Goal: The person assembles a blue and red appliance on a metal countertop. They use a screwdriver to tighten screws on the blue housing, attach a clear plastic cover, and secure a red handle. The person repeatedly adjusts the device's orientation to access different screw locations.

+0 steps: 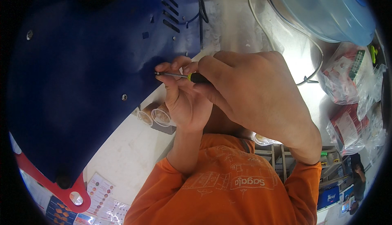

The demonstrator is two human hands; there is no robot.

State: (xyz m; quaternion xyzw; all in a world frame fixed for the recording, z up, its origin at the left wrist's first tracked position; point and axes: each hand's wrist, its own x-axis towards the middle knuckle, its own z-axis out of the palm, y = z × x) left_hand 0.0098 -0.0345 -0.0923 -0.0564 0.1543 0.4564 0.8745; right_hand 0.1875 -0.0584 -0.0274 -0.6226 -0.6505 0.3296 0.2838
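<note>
My right hand (257, 86) is wrapped round the dark handle of a small screwdriver (195, 77), which has a yellow collar. The thin shaft points left to the fingertips of my left hand (188, 106). There, thumb and finger pinch a tiny screw (157, 73) at the screwdriver's tip; its details are too small to make out. The palm of my left hand faces up, with the other fingers curled. Both hands are beside the curved edge of a dark blue metal housing (94, 66), which has vent slots and several screw heads on its face.
A translucent blue plastic tub (322, 8) stands at the far right, with a grey cable (255, 11) beside it. Plastic bags with red packs (349, 123) line the right side. Clear cups (162, 116) stand below the housing. A red bracket (45, 176) juts out lower left. Another person (359, 180) appears lower right.
</note>
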